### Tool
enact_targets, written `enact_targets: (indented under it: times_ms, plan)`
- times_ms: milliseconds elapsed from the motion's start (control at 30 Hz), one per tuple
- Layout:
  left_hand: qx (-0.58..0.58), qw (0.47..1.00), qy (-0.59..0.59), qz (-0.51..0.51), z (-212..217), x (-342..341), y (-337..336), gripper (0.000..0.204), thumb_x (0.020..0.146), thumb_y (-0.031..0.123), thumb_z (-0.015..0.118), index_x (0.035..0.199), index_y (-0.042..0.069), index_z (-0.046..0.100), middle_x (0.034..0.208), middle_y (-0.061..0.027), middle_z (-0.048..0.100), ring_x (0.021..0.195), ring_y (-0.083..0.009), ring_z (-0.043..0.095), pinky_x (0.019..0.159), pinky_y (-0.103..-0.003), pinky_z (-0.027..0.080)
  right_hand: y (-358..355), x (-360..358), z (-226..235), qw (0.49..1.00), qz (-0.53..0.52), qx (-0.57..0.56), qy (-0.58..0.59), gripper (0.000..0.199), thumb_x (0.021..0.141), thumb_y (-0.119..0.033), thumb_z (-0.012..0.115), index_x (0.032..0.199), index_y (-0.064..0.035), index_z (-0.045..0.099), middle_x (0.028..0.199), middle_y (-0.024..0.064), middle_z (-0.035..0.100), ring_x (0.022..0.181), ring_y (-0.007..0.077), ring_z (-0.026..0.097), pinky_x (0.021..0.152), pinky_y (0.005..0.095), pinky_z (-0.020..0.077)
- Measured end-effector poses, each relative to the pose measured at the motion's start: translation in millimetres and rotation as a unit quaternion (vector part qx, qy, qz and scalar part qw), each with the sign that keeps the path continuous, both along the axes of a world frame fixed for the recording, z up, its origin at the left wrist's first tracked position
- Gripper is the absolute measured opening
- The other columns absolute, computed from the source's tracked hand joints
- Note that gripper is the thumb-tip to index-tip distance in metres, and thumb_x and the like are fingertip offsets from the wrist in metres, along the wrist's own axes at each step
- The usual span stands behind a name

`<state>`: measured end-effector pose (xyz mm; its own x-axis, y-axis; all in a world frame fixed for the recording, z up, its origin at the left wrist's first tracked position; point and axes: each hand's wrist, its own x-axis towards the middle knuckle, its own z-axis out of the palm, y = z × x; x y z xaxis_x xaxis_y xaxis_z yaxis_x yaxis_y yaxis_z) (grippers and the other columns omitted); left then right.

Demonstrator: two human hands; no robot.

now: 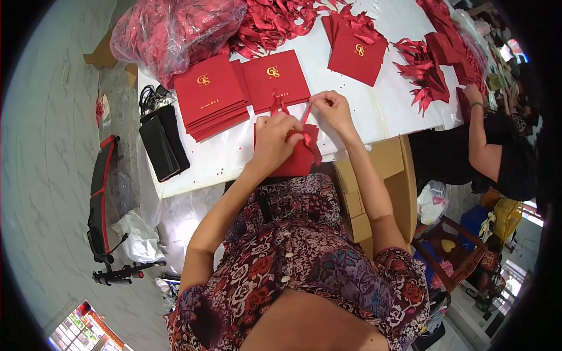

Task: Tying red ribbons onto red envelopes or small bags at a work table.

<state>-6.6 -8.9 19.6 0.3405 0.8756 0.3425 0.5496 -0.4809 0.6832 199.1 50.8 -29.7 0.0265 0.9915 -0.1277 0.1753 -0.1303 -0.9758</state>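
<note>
At the table's near edge lies a flat red paper bag (294, 161) with a shiny red ribbon (307, 112) at its upper part. My left hand (277, 140) rests over this bag, fingers bent and closed around its ribbon; part of the grip is hidden. My right hand (332, 110) pinches the ribbon's free end to the right, pulling it up from the bag. Just beyond are a red bag with a gold emblem (276, 79) and, to its left, a thick stack of red bags (212, 99).
Plastic-wrapped red ribbons (175, 35) sit at the far left. Ribboned red bags (358, 52) lie far right. A phone (159, 149) lies on the left edge. An open cardboard box (380, 169) stands below the table by my right arm. Another person's arm (481, 137) reaches in at right.
</note>
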Motion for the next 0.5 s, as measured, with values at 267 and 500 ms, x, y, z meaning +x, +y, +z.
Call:
enact_targets:
  times_ms: [267,500]
  plan:
    - [-0.025,0.997,-0.031,0.071,-17.7,-3.5,11.9,0.021,0.073,0.015,0.079,0.087,0.012,0.064,0.086,-0.0027,0.063,0.081,-0.0230,0.059,0.079,-0.037,0.034,-46.8,29.2,43.0,0.934,0.313,-0.036,-0.169,0.024,0.082,-0.025,0.079,0.082,-0.0032,0.069,0.070,0.0036,0.064,0.063,0.0117,0.056,0.058,0.0286,0.0439]
    - [0.094,0.985,0.022,0.143,-17.7,12.2,-0.4,0.025,0.082,0.014,0.074,0.101,0.005,0.060,0.091,-0.0100,0.062,0.082,-0.0288,0.059,0.081,-0.041,0.038,-48.2,5.2,71.4,0.967,0.201,-0.063,-0.143,0.030,0.088,-0.028,0.073,0.074,-0.0017,0.065,0.059,0.0005,0.052,0.057,0.0090,0.045,0.054,0.0289,0.0371]
